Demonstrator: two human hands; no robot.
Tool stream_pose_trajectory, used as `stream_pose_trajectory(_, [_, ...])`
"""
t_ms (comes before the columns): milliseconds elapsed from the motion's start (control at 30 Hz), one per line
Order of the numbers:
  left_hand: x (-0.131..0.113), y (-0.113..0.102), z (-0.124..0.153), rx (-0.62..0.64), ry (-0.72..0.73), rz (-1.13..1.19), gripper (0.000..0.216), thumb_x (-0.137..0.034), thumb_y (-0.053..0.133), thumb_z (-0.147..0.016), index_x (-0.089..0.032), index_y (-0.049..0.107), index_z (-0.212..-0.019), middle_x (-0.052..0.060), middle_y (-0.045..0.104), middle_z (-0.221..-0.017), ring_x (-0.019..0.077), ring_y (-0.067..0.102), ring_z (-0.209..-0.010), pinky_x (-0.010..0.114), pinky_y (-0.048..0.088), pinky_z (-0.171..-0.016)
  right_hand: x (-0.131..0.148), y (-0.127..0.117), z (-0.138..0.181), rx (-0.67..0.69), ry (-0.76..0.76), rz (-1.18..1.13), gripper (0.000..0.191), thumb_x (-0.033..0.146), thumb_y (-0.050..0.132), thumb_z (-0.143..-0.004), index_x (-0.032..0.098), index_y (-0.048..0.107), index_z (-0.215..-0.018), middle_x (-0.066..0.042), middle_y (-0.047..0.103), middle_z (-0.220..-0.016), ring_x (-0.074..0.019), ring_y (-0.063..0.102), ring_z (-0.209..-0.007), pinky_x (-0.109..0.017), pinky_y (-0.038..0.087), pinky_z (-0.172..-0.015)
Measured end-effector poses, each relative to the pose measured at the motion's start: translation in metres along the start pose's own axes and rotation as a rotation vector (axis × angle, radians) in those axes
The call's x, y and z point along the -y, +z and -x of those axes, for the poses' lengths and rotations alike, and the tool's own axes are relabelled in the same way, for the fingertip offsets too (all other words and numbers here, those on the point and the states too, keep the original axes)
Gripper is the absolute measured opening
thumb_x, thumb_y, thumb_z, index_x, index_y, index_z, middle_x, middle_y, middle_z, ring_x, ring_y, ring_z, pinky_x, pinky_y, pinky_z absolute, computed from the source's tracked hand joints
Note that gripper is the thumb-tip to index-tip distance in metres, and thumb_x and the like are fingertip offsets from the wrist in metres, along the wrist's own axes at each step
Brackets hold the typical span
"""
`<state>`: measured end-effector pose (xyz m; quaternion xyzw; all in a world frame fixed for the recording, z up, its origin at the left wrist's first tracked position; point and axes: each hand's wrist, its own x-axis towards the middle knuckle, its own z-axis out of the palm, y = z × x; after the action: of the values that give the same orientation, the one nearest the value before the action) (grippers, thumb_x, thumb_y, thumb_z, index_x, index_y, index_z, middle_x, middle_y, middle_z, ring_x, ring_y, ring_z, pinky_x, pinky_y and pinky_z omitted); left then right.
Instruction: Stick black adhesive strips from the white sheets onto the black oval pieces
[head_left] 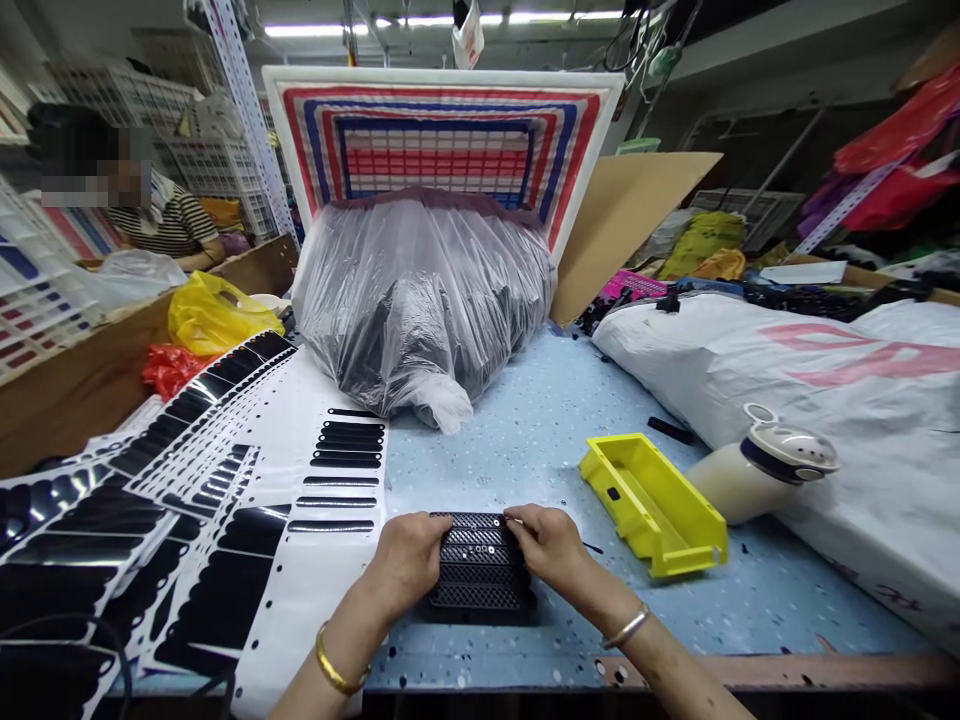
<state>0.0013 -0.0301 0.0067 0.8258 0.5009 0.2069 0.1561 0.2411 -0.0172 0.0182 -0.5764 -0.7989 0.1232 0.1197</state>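
Note:
A black mesh-patterned plastic piece [480, 570] with lengthwise ridges is held between both hands, low over the blue speckled table [517, 450]. My left hand [409, 555] pinches its upper left corner, thumb along the edge. On the opposite side, my right hand [547, 545] grips the upper right corner with thumb and fingers closed. Just left of my left hand lies a white backing sheet [285, 590] with black adhesive strips [334, 503] on it. A yellow plastic bin [652, 505] stands to the right of my right hand.
A clear plastic bag of dark items [427, 290] sits before a striped, lined crate [450, 90]. A pale bottle [750, 475] leans against a large white sack [787, 400] at right. More strip sheets [67, 560] cover the left side. Another person [165, 215] sits far left.

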Motion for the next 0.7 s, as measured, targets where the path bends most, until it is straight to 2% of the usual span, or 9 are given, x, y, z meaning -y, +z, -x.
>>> stream_pose_trajectory(67, [0.001,0.001,0.001,-0.016,0.007,0.011,0.035,-0.007,0.049,-0.086,-0.024,0.073,-0.105,0.004,0.074,-0.082,0.0190,0.070,-0.075,0.029,0.055,-0.071,0.001,-0.003,0.009,-0.006,-0.053,-0.012,0.038,0.015,0.040,-0.092,0.019,0.071,-0.114,-0.009,0.078,-0.100,-0.0219,0.073,-0.091,-0.031,0.054,-0.081])
stream_pose_trajectory(167, [0.001,0.002,0.002,-0.029,0.014,0.019,0.034,-0.008,0.049,-0.086,-0.023,0.073,-0.105,0.004,0.074,-0.081,0.0186,0.069,-0.074,0.028,0.055,-0.070,0.002,-0.003,0.023,0.001,-0.185,0.050,0.047,0.008,0.035,-0.091,0.017,0.061,-0.130,-0.009,0.076,-0.095,-0.0211,0.072,-0.081,-0.032,0.054,-0.073])
stream_pose_trajectory(300, [0.000,0.000,0.003,-0.024,0.004,0.026,0.033,-0.008,0.049,-0.087,-0.022,0.073,-0.104,0.005,0.074,-0.081,0.0187,0.070,-0.074,0.028,0.055,-0.069,0.004,-0.001,0.031,0.041,-0.258,0.261,0.055,0.000,0.039,-0.084,0.014,0.056,-0.135,-0.010,0.074,-0.089,-0.0214,0.069,-0.073,-0.032,0.051,-0.067])
stream_pose_trajectory(433, [-0.003,-0.002,0.002,-0.009,-0.009,0.022,0.033,-0.008,0.049,-0.087,-0.023,0.073,-0.103,0.005,0.074,-0.082,0.0191,0.070,-0.074,0.029,0.055,-0.070,0.014,-0.011,0.026,0.165,-0.287,0.415,0.063,-0.001,0.042,-0.079,0.011,0.050,-0.140,-0.011,0.073,-0.090,-0.0235,0.069,-0.071,-0.033,0.047,-0.063])
stream_pose_trajectory(567, [-0.005,-0.003,0.002,0.007,-0.021,0.012,0.033,-0.009,0.047,-0.087,-0.021,0.074,-0.101,0.007,0.075,-0.082,0.0216,0.071,-0.076,0.031,0.056,-0.070,0.030,-0.033,0.021,0.256,-0.370,0.537,0.064,-0.002,0.044,-0.075,0.002,0.047,-0.138,-0.015,0.071,-0.088,-0.0273,0.067,-0.073,-0.037,0.044,-0.062])
stream_pose_trajectory(700, [-0.005,-0.003,0.002,-0.003,-0.014,0.026,0.033,-0.009,0.047,-0.088,-0.020,0.073,-0.105,0.007,0.075,-0.083,0.0220,0.072,-0.078,0.033,0.058,-0.073,0.035,-0.047,0.022,0.241,-0.379,0.590,0.045,-0.003,0.045,-0.076,0.006,0.061,-0.118,-0.013,0.068,-0.080,-0.0250,0.065,-0.069,-0.036,0.039,-0.063])
